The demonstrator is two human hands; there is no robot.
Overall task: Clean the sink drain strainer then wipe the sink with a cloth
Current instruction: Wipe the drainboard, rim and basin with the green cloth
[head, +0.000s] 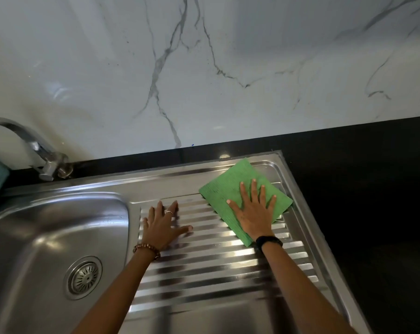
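The right hand [253,209] lies flat, fingers spread and straight, pressing a green cloth [230,186] onto the ribbed drainboard [216,263] of the steel sink [35,227], toward 2 o'clock from the middle of the view. The left hand [163,225] (a ring on one finger) rests flat and released on the ribs at 9 o'clock of the cloth, just apart from it. The strainer [84,277] sits in the basin drain at 7 o'clock. A tap [35,145] stands at 10 o'clock, against the marble wall [204,68]. The black table [373,189] runs along the right.
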